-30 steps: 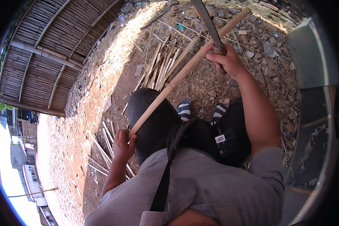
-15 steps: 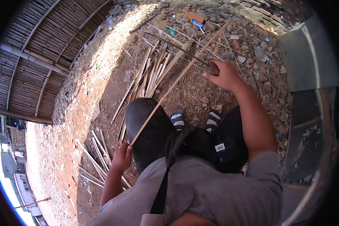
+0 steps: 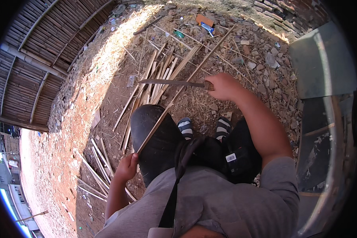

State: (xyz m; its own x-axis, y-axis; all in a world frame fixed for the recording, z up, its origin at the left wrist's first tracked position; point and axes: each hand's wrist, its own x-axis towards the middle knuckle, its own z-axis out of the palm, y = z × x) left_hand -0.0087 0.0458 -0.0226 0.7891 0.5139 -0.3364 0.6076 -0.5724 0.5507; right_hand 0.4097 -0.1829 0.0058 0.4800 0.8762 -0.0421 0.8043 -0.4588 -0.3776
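My left hand is closed around the near end of a long, thin bamboo strip. The strip slants up and to the right, passing over my bent left knee toward the rubble. In my closed right hand is the handle of a machete, its long dark blade pointing left. The blade crosses the strip at about its middle; I cannot tell whether the two touch. Beneath the blade, a loose pile of split bamboo strips lies on the dirt ahead of my left knee.
More pale strips lie left of my left arm. Stones and litter cover the ground at the far right. A slatted bamboo wall stands at the left, and a grey-green panel at the right. My sandalled feet are between my knees.
My right hand has moved down and slightly left. The machete has swung from slanting up-left to lying nearly level across the strip. My left hand keeps its hold with little movement.
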